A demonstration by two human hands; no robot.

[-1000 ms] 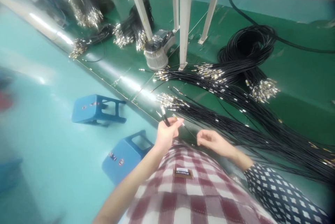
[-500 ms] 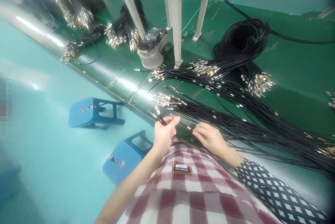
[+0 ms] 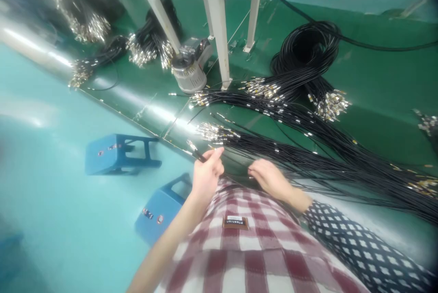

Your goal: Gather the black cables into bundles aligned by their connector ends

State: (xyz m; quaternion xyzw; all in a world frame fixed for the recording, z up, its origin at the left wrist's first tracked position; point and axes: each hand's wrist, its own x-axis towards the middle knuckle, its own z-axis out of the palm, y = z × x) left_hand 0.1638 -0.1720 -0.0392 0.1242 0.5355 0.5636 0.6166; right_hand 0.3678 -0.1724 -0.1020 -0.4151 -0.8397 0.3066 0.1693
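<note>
My left hand [image 3: 207, 172] is closed around a few black cables [image 3: 201, 158]; their silvery metal connectors [image 3: 192, 145] poke out past the fingers on the left. To its right, my right hand [image 3: 270, 179] has thumb and fingers pinched together at a thin black cable [image 3: 236, 161] that stretches between the two hands. The fingers partly hide the spot where they grip it. Just beyond both hands lies a large bundle of black cables [image 3: 290, 151], with bright metal connectors [image 3: 215, 132] gathered at its left end.
A second cable bundle [image 3: 246, 97] and a coiled bundle [image 3: 304, 51] lie farther back on the green work surface [image 3: 372, 83]. A grey round-bodied device [image 3: 189, 76] stands beside a white metal leg [image 3: 217, 33]. Blue stools [image 3: 101, 154] are on the floor at left.
My right fingers have closed in on the thin cable, and its small white sleeve no longer shows. My left hand still holds its cables. The whole view has shifted slightly.
</note>
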